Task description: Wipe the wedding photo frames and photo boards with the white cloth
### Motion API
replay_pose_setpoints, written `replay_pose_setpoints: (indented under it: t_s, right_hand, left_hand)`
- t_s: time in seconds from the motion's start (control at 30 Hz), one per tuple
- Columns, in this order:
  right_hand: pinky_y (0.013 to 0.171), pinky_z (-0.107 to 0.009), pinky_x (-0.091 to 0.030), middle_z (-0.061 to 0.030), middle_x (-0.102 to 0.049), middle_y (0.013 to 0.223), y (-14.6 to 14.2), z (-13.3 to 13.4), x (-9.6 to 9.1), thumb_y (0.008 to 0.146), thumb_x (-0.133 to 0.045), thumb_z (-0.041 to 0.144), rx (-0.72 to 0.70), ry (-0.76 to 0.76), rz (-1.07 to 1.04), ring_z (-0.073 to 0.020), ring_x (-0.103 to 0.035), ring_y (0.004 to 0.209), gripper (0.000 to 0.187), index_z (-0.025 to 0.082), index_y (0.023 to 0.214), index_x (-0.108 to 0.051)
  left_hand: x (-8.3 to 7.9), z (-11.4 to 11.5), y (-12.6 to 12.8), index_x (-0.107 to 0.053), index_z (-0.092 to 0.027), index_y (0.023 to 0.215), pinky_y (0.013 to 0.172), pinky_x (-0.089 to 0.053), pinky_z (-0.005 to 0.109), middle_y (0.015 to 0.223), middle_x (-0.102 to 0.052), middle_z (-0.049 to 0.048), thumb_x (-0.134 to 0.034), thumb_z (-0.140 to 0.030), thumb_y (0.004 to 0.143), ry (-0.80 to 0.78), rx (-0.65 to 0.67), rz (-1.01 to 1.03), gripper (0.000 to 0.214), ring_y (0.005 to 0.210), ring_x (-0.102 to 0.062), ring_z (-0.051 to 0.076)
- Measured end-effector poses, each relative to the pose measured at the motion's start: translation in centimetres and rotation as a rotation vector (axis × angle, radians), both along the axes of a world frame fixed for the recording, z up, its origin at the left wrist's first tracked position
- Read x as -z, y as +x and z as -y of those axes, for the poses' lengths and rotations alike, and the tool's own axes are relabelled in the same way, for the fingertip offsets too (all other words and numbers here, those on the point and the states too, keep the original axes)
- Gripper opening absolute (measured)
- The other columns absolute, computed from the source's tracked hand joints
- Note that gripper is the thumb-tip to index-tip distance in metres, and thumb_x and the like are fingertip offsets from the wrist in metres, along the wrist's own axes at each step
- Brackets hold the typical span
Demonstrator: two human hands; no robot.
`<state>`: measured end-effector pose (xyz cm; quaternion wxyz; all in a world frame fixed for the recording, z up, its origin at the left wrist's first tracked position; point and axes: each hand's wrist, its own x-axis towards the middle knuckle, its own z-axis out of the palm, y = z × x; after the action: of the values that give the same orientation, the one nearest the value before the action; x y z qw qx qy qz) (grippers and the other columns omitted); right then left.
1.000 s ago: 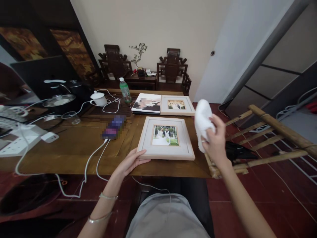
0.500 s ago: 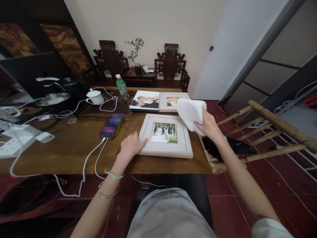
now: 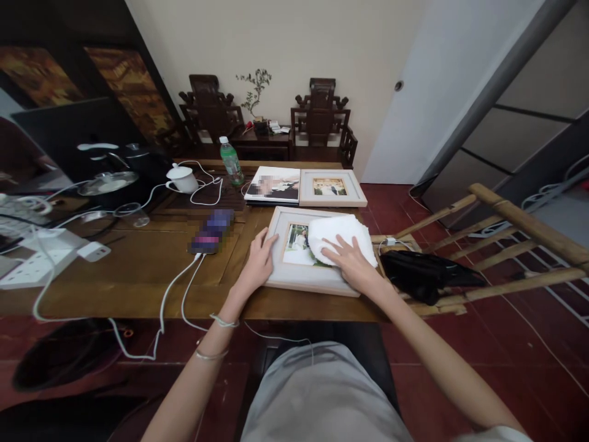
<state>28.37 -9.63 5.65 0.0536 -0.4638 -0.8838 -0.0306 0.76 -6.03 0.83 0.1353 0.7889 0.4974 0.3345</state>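
Note:
A pale wooden picture frame [image 3: 294, 279] with a photo lies flat near the front edge of the wooden table [image 3: 138, 270]. A folded white cloth [image 3: 343, 236] rests on the frame's right half. My right hand [image 3: 352, 264] lies flat on the cloth with fingers spread, pressing it onto the glass. My left hand [image 3: 258, 261] holds the frame's left edge, fingers resting flat on it.
A second frame [image 3: 332, 188] and a photo book [image 3: 272, 185] lie further back. A phone [image 3: 211, 232] with white cables, a green bottle [image 3: 230, 161], a white cup [image 3: 183, 180] and power strips [image 3: 37, 261] sit to the left. A bamboo chair [image 3: 497, 245] with a black bag [image 3: 423, 273] stands right.
My right hand brought the white cloth down from the air at the right onto the frame. My left hand slid up along the frame's left edge.

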Motion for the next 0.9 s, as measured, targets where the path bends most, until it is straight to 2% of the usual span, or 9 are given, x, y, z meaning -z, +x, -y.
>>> replay_pose_setpoints:
  t_s: [0.1, 0.23, 0.4, 0.53, 0.63, 0.73, 0.8, 0.9]
  right_hand:
    - [0.102, -0.066, -0.020, -0.0068, -0.036, 0.148, -0.1, -0.7, 0.3, 0.068, -0.031, -0.011, 0.001, 0.014, -0.007, -0.0345, -0.024, 0.136, 0.075, 0.025, 0.133, -0.046]
    - [0.103, -0.067, -0.020, -0.0090, -0.038, 0.146, 0.0, -2.3, 0.5, 0.068, -0.034, -0.010, -0.011, 0.024, -0.019, -0.0337, -0.024, 0.137, 0.070, 0.021, 0.128, -0.050]
    - [0.107, -0.059, -0.021, -0.0118, -0.040, 0.144, -0.4, -4.2, -0.1, 0.066, -0.038, -0.009, 0.028, 0.082, -0.064, -0.0304, -0.027, 0.136, 0.068, 0.019, 0.127, -0.050]
    - [0.109, -0.054, -0.020, -0.0125, -0.037, 0.146, -2.7, -7.0, -1.4, 0.073, -0.036, -0.008, 0.049, 0.229, -0.068, -0.0289, -0.023, 0.138, 0.061, 0.017, 0.128, -0.048]
    - [0.111, -0.053, -0.014, -0.0094, -0.040, 0.145, -5.7, -9.5, -1.6, 0.083, -0.036, -0.002, -0.098, 0.260, -0.004, -0.0266, -0.023, 0.138, 0.050, 0.021, 0.126, -0.049]
    - [0.111, -0.049, -0.017, -0.0090, -0.046, 0.140, -8.4, -11.5, -0.9, 0.090, -0.035, 0.007, -0.192, 0.214, 0.079, -0.0245, -0.028, 0.136, 0.039, 0.021, 0.122, -0.052]
    - [0.110, -0.048, -0.018, -0.0098, -0.051, 0.135, -9.3, -12.2, -0.4, 0.091, -0.034, 0.008, -0.161, 0.195, 0.093, -0.0243, -0.032, 0.134, 0.037, 0.020, 0.121, -0.052]
    - [0.108, -0.048, -0.019, -0.0125, -0.058, 0.125, -9.0, -12.4, -0.3, 0.088, -0.036, 0.004, -0.078, 0.191, 0.081, -0.0250, -0.037, 0.130, 0.041, 0.018, 0.123, -0.051]
  left_hand:
    - [-0.6, -0.5, 0.1, -0.048, -0.017, 0.127, 0.111, -0.022, 0.051, 0.142, -0.031, 0.0131, -0.037, -0.004, 0.077, 0.005, 0.085, -0.018, 0.053, 0.135, -0.023, 0.027]
    - [-1.2, -1.8, 0.4, -0.053, -0.015, 0.121, 0.113, -0.018, 0.053, 0.146, -0.031, 0.0113, -0.038, -0.002, 0.073, 0.004, 0.136, -0.074, 0.052, 0.139, -0.013, 0.028]
    - [-0.4, -2.9, 0.5, -0.052, -0.015, 0.123, 0.114, -0.019, 0.052, 0.140, -0.042, 0.0115, -0.039, -0.002, 0.072, -0.032, 0.130, -0.025, 0.054, 0.139, -0.020, 0.026]
    - [0.2, -3.4, 0.4, -0.054, -0.014, 0.121, 0.113, -0.022, 0.050, 0.135, -0.047, 0.0136, -0.038, -0.004, 0.076, -0.017, 0.101, 0.053, 0.049, 0.136, -0.027, 0.026]
    - [0.3, -3.6, 0.4, -0.056, -0.013, 0.119, 0.113, -0.022, 0.050, 0.134, -0.048, 0.0141, -0.037, -0.004, 0.079, 0.001, 0.105, 0.054, 0.045, 0.136, -0.027, 0.026]
    - [0.3, -3.7, 0.3, -0.058, -0.015, 0.117, 0.113, -0.022, 0.049, 0.133, -0.050, 0.0116, -0.037, -0.002, 0.077, -0.008, 0.120, 0.044, 0.048, 0.137, -0.027, 0.025]
    - [0.3, -3.8, 0.2, -0.059, -0.016, 0.117, 0.113, -0.022, 0.049, 0.132, -0.050, 0.0104, -0.038, 0.000, 0.074, -0.017, 0.131, 0.045, 0.050, 0.137, -0.027, 0.024]
    - [0.4, -3.8, 0.1, -0.059, -0.015, 0.117, 0.113, -0.022, 0.049, 0.134, -0.050, 0.0102, -0.038, 0.002, 0.071, -0.019, 0.134, 0.058, 0.053, 0.137, -0.027, 0.024]
